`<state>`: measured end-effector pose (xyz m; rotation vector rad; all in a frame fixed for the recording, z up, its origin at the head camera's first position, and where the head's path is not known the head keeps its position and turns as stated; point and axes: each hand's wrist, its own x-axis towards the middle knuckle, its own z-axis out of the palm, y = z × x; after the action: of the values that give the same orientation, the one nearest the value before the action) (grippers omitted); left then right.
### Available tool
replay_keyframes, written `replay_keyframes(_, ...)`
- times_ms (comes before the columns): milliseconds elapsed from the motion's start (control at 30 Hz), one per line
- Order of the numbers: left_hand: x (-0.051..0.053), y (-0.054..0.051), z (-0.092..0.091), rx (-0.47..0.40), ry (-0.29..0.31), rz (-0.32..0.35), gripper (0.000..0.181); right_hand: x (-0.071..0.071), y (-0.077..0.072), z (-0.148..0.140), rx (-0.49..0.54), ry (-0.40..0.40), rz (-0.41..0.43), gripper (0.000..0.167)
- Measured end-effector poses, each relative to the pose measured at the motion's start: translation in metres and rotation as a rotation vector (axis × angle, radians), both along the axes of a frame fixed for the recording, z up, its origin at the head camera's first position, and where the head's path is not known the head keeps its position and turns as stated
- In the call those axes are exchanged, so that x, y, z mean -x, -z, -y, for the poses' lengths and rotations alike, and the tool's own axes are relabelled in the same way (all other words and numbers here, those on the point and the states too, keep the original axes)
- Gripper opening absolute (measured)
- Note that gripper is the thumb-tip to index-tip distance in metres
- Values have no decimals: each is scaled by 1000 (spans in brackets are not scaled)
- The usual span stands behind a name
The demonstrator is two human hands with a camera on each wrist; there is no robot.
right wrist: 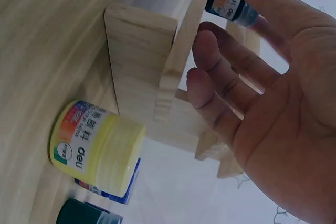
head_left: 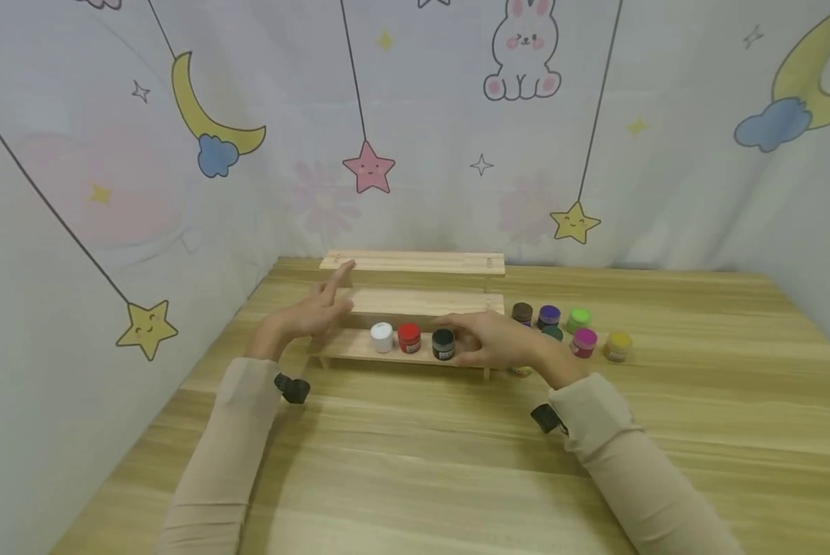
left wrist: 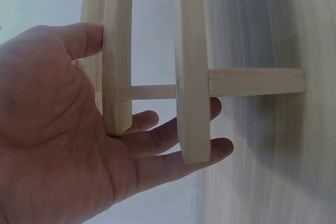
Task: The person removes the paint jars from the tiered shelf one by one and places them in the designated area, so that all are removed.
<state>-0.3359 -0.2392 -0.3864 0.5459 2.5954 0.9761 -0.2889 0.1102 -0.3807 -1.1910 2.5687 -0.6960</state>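
the left hand point(head_left: 310, 317) cups the end of the tiered pale-wood rack point(head_left: 421, 301); the right hand point(head_left: 496, 339) pinches the small round dark-lidded jar point(head_left: 443, 345) at its lowest shelf, three o'clock from the squat red jar point(head_left: 409, 338). brace the rack, seat the base flat, and let go without nudging toward nine o'clock.
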Motion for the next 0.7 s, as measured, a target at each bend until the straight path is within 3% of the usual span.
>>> replay_keyframes(267,0,-1,0,9,-3,-12,71,-2,-5,-2,-6,34,69,47)
replay_keyframes(700,1,-1,-3,15,-11,0,74,3,-18,-32,0,67,224,38)
